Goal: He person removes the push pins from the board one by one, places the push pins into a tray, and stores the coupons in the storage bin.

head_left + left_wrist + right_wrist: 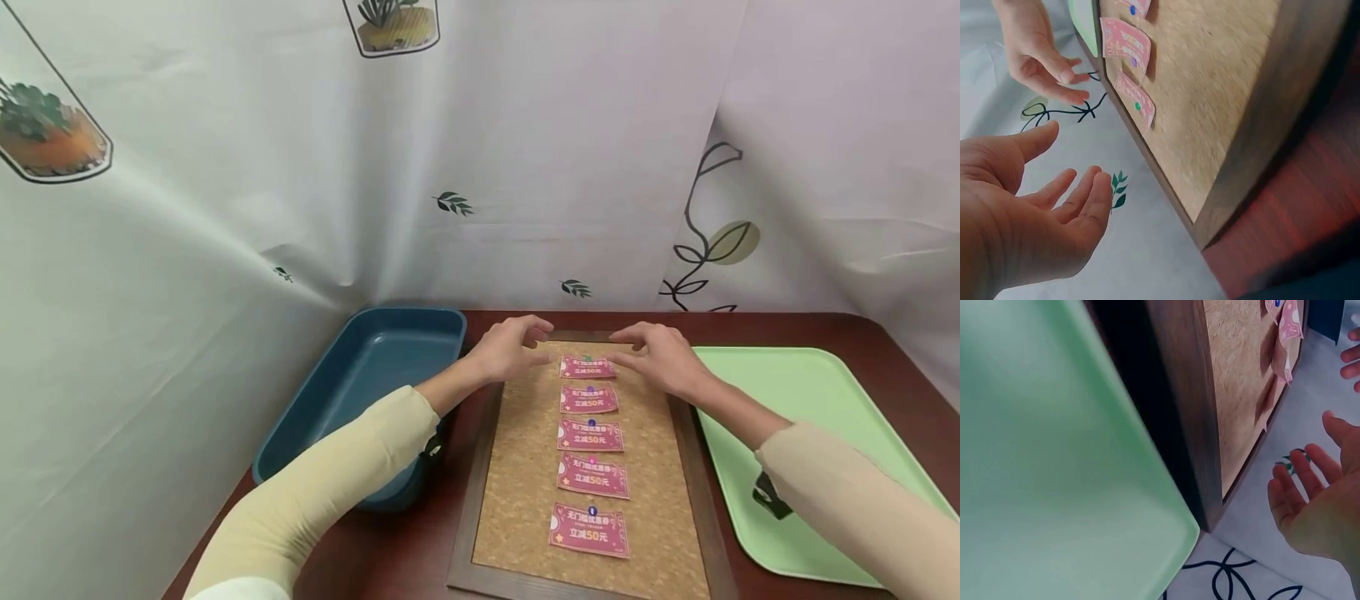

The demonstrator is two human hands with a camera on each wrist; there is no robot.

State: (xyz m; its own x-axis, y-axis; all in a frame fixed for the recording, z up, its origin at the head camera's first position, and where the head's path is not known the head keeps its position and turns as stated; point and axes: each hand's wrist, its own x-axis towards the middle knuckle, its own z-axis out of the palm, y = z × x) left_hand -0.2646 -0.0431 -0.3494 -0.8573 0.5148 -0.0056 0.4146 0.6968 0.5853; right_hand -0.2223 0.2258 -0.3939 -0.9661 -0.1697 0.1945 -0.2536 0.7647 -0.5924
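A wood-framed cork board [525,467] lies on the table with several pink coupons in a column, each with a coloured pushpin near its upper edge. The farthest coupon [588,367] has a green pin [1138,106]; the nearest coupon [589,531] has a dark blue one. My left hand [508,348] is held above the board's far left part, fingers loosely bent and nothing in them. Across from it my right hand [660,357] hovers at the far right, likewise holding nothing. Both hands flank the farthest coupon, and in the left wrist view they look apart from it.
A deep blue tray [292,425] stands left of the board, partly behind the left sleeve. To the right lies a light green tray [780,367], with the right forearm over it. A white patterned sheet [525,167] hangs behind the dark red table [855,329].
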